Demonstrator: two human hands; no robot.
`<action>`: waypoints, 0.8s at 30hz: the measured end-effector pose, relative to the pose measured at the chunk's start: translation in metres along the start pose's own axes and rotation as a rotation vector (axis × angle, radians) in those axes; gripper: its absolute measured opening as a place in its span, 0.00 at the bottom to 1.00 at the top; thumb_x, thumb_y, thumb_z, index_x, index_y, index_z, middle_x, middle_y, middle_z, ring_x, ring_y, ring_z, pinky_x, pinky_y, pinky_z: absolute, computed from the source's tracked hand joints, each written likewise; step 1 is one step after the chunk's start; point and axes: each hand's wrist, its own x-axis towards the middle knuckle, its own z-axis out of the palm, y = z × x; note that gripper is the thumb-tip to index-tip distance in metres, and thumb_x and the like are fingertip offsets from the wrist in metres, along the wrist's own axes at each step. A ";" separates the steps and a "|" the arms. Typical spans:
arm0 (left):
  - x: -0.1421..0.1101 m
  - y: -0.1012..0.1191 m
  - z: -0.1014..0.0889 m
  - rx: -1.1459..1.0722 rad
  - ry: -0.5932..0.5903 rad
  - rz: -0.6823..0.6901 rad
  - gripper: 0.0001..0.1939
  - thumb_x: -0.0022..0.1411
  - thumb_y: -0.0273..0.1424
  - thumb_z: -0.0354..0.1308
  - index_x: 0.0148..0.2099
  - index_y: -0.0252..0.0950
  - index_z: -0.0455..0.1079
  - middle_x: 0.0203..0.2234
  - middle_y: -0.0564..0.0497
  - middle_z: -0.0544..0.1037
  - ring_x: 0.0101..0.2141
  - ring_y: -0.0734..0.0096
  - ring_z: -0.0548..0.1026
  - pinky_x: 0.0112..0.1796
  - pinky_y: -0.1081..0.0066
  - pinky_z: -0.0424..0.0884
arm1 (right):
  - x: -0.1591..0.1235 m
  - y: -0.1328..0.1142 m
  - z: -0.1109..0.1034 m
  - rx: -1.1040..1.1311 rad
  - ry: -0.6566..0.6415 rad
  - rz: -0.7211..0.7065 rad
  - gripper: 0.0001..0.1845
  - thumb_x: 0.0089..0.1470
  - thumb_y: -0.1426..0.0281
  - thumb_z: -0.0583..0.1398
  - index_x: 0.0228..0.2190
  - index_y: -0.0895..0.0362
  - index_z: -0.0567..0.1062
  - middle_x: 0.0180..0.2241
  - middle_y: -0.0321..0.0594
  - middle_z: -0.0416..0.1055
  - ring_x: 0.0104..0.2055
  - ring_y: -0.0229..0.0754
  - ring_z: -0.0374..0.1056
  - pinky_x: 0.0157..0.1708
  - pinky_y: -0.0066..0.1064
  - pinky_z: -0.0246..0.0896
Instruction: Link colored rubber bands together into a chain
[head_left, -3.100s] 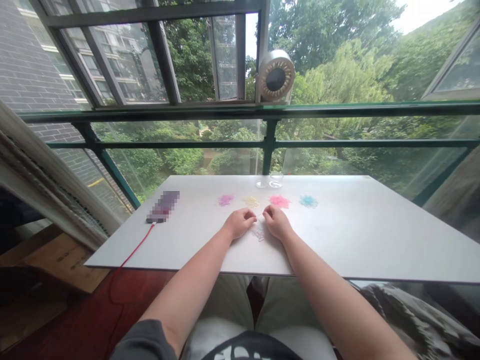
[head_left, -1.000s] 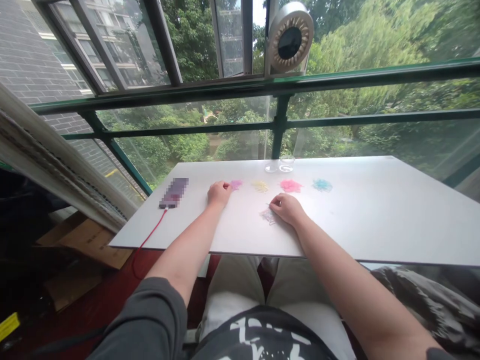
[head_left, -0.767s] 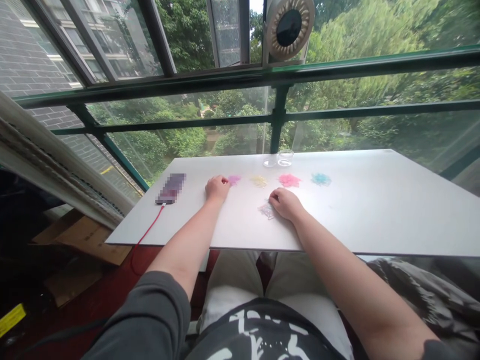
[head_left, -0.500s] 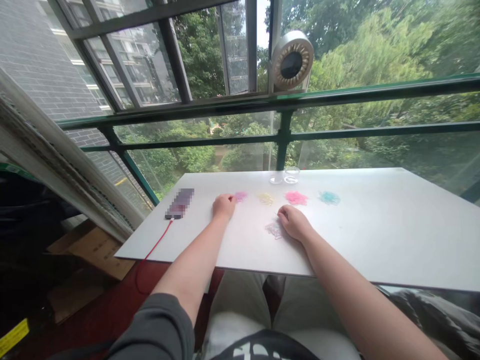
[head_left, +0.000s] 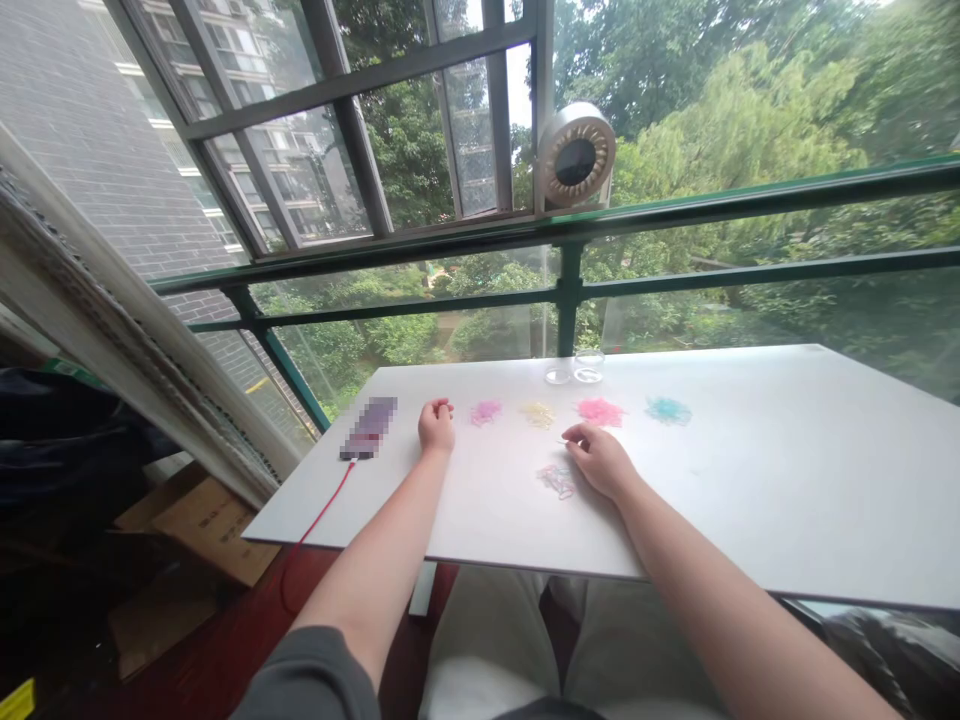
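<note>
Four small piles of thin loops lie in a row on the white table (head_left: 750, 470): a purple pile (head_left: 485, 412), a yellow pile (head_left: 539, 413), a pink pile (head_left: 599, 411) and a teal pile (head_left: 668, 410). A mixed pile (head_left: 556, 479) lies nearer me. My left hand (head_left: 436, 427) rests curled on the table just left of the purple pile, fingers closed. My right hand (head_left: 598, 460) sits beside the mixed pile, fingertips pinched on something too small to name.
A phone (head_left: 369, 441) with a red cable (head_left: 315, 515) lies at the table's left. Two small clear dishes (head_left: 574, 370) stand at the far edge. A round fan (head_left: 574, 157) is mounted on the green railing. Cardboard (head_left: 202, 525) lies on the floor to the left.
My left hand went from the mixed pile out to the purple pile and now sits a little left of it. My right hand stayed by the mixed pile. The camera has tilted.
</note>
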 end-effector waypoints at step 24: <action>-0.088 0.065 0.050 0.106 -0.821 0.426 0.11 0.52 0.34 0.56 0.37 0.35 0.74 0.26 0.51 0.77 0.25 0.75 0.70 0.28 0.75 0.66 | 0.003 -0.003 0.001 0.149 0.011 -0.054 0.04 0.43 0.71 0.57 0.27 0.56 0.69 0.26 0.34 0.70 0.25 0.34 0.62 0.28 0.27 0.58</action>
